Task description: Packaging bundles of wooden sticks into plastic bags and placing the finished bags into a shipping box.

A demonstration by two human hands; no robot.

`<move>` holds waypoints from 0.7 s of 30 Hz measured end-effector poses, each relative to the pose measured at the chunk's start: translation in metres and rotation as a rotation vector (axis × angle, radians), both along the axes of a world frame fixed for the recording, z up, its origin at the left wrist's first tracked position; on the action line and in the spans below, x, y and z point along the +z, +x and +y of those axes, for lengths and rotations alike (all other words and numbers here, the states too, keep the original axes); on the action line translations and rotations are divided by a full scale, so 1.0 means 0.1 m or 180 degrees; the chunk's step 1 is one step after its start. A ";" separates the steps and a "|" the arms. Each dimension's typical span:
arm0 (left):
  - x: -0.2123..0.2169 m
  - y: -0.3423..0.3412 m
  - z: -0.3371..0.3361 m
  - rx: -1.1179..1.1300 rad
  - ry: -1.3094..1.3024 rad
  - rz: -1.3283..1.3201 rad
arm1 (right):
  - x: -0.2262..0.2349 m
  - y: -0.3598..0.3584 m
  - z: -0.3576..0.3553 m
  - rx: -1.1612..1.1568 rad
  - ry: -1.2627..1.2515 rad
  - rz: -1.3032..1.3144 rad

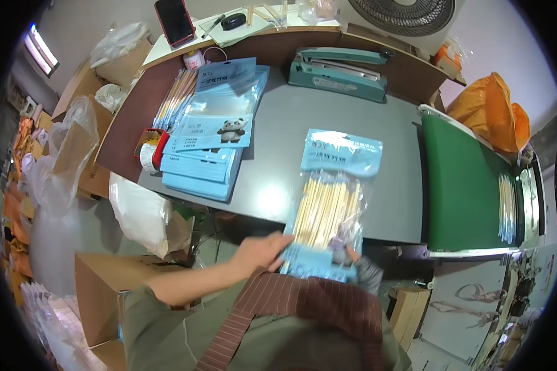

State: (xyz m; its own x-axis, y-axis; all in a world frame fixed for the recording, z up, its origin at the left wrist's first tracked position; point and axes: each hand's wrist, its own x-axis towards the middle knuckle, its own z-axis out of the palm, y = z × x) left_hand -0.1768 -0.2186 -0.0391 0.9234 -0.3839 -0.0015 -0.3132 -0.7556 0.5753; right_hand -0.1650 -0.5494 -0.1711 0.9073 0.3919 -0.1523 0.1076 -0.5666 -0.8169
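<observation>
A blue-and-clear plastic bag full of wooden chopsticks (325,210) lies on the grey table with its lower end overhanging the front edge, close to my body. My bare left hand (261,252) pinches the bag's lower left edge; its fingertips are partly behind the plastic. At the lower right corner, my right hand (366,272), in a grey glove with a bare thumb tip, grips the bag and is slightly blurred. Left of it lies a stack of flat blue bags (204,167) with a panda print. Beside that stack sit several wrapped chopsticks (178,99).
A teal heat sealer (339,75) stands at the table's back. A red tape dispenser (151,150) sits at the left edge. On the right is a green surface (458,185) bearing a chopstick bundle (507,207). A phone (174,22) and fan (407,13) are behind; a carton (105,272) stands lower left.
</observation>
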 end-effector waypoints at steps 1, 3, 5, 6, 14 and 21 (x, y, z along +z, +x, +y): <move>0.33 0.14 -0.03 -0.0079 -0.0222 -0.0647 | 0.72 0.12 0.17 -0.0460 -0.0016 -0.0808; 1.05 0.55 -0.09 0.0249 -0.1240 -0.0919 | 1.94 0.54 0.45 -0.0848 0.0237 -0.2695; 1.80 0.85 -0.16 0.0337 -0.1754 -0.0678 | 2.80 0.71 0.52 -0.1023 0.1133 -0.2195; 2.04 0.98 -0.21 0.0302 -0.2009 -0.0770 | 3.12 0.75 0.53 -0.1008 0.1030 -0.2093; 2.12 1.19 -0.32 -0.0851 0.0382 -0.2219 | 3.24 1.49 0.41 -0.1266 0.1553 -0.0195; 2.45 1.13 -0.08 -0.0552 0.0700 -0.3483 | 3.62 1.29 0.42 -0.1300 0.1038 -0.1498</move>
State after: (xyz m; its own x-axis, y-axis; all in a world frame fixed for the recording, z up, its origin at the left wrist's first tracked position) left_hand -0.0639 -0.2265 0.2061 0.4042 -0.5983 0.6919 -0.6776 -0.7039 -0.2129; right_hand -0.0365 -0.5072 0.1910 0.9323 -0.0354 0.3599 0.3221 -0.3710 -0.8710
